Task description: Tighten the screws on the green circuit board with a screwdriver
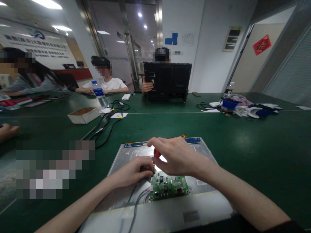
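Observation:
A silver metal panel (114, 173) lies in front of me, with a green circuit board (170, 187) on its middle and a blue strip board (193, 140) along its far edge. My right hand (178, 155) is above the panel, its fingers closed round a red and black screwdriver handle (157, 153). Beside it, my left hand (141, 169) is closed at the circuit board's far left corner, thumb and fingers pinched together; what they hold is too small to name. Grey cables (136, 207) run from the board's left side towards me.
A white open box (84, 116), black cables (110, 132) and a water bottle (99, 94) are at the back left. Across the table (243, 145), a person holds a black monitor (167, 81) upright. Plastic bags (243, 105) lie at the back right. Another person's hand (8, 132) is far left.

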A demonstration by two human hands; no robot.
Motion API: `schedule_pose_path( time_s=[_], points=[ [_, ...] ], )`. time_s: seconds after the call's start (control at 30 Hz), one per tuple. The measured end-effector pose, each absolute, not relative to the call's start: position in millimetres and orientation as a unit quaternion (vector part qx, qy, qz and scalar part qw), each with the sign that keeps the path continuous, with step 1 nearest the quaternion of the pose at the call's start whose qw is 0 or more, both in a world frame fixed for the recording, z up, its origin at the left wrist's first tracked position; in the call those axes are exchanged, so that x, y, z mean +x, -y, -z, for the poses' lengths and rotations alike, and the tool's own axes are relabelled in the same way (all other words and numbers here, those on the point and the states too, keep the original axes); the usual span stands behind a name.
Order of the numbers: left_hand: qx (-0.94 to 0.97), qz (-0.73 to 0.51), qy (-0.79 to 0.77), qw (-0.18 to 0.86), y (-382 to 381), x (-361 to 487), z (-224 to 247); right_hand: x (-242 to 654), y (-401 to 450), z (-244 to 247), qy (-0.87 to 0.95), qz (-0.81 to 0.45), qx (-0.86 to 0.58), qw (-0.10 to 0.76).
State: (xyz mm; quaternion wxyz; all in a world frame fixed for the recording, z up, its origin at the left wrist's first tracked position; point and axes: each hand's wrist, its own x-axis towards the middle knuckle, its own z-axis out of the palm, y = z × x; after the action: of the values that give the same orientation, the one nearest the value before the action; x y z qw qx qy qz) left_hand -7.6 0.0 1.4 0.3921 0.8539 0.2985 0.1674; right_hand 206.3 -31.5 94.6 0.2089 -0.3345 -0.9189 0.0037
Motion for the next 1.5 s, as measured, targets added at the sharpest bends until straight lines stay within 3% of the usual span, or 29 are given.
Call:
schedule_pose_path(
  time_s=[1.0, 1.5],
  points=[
    [0.835, -0.164, -0.304, 0.429, -1.4, -8.4, -1.2, 205.8, 31.7, -96.5, 0.917, -0.010, -0.349, 0.193],
    [0.847, -0.169, -0.312, 0.396, -1.2, -10.0, 3.2, 206.5, 33.2, -95.2, 0.924, 0.006, -0.320, 0.208]
  ],
)
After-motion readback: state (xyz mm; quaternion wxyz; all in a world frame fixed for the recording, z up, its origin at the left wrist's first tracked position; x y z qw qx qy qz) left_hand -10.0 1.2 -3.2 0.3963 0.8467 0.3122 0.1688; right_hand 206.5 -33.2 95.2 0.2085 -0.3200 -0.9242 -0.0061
